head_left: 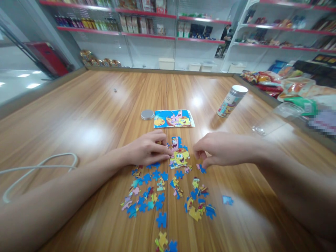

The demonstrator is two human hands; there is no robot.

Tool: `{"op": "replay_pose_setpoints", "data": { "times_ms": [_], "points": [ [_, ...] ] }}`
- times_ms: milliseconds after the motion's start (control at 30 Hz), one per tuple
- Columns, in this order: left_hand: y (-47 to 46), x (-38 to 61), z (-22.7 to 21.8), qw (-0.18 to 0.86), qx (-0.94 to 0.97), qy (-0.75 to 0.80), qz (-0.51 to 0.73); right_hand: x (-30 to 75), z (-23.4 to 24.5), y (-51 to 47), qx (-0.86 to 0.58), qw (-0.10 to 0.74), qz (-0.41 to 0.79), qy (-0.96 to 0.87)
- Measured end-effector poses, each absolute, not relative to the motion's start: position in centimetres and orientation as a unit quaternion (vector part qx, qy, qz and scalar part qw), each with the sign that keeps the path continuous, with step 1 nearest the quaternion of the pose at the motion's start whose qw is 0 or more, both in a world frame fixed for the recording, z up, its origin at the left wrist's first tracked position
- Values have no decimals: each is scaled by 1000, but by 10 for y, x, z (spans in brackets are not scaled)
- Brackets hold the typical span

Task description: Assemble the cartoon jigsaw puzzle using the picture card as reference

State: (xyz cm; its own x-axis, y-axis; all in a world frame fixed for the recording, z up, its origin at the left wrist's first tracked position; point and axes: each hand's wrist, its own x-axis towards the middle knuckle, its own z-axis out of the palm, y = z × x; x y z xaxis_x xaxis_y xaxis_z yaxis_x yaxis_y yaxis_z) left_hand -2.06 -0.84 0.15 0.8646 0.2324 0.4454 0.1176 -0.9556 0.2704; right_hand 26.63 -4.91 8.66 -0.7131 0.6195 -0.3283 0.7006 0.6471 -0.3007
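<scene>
A partly joined jigsaw puzzle [179, 158] with cartoon figures lies in front of me. My left hand [154, 148] rests at its left side, thumb and index finger pinched together at the puzzle's edge. Part of the puzzle there is covered by these fingers. Right of the puzzle, my right hand [217, 148] is loosely curled, with a gap between thumb and fingers. Its thumb tip is at a loose puzzle piece [201, 168] on the table. Several more loose pieces [147, 178] are spread below the puzzle, many of them blue. Beyond it lies a picture card [173, 119].
A round metal lid [147, 114] lies left of the card. A printed canister [231, 101] stands at the right, near a clear plastic container [278, 117]. A pale cable [39, 164] loops at the left. Packaged goods [296, 85] line the right edge of the wooden table [105, 108].
</scene>
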Motion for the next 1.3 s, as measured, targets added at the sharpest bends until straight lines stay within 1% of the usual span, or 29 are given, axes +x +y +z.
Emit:
{"op": "replay_pose_setpoints", "data": {
  "times_ms": [100,267,333,400,467,500,533,567,600,633,667,800,900,1033,1200,1300],
  "points": [
    [-8,-21,1,132,955,94,248,262,78,-53,355,105,-212,904],
    [-8,-22,0,145,953,91,248,260,66,-58,373,86,-212,899],
    [-7,-22,-1,148,954,91,245,261,66,-56,365,77,-235,898],
    [-6,-22,-2,150,955,90,240,260,68,-51,342,63,-289,892],
    [-6,-21,-2,153,956,86,233,254,66,-44,333,-4,-357,873],
    [-6,-21,-2,153,957,85,230,250,63,-41,341,-66,-385,855],
    [-6,-21,-1,153,958,84,226,245,58,-37,362,-151,-401,828],
    [-6,-20,-1,152,959,83,223,240,52,-34,384,-229,-409,795],
    [-6,-20,-1,151,960,83,222,235,44,-31,408,-287,-405,766],
    [-6,-20,0,151,960,84,222,230,37,-29,423,-325,-394,748],
    [-7,-20,0,151,959,85,223,227,29,-27,433,-344,-385,739],
    [-8,-18,2,150,958,87,229,222,10,-27,458,-356,-344,738],
    [-8,-17,3,154,957,88,228,221,6,-28,455,-355,-358,734],
    [-6,-16,3,159,958,80,227,218,5,-31,443,-334,-376,742],
    [-4,-17,0,156,959,76,224,215,8,-33,441,-326,-250,798],
    [-4,-18,0,156,958,77,227,217,8,-34,431,-329,-227,809]
  ]
}}
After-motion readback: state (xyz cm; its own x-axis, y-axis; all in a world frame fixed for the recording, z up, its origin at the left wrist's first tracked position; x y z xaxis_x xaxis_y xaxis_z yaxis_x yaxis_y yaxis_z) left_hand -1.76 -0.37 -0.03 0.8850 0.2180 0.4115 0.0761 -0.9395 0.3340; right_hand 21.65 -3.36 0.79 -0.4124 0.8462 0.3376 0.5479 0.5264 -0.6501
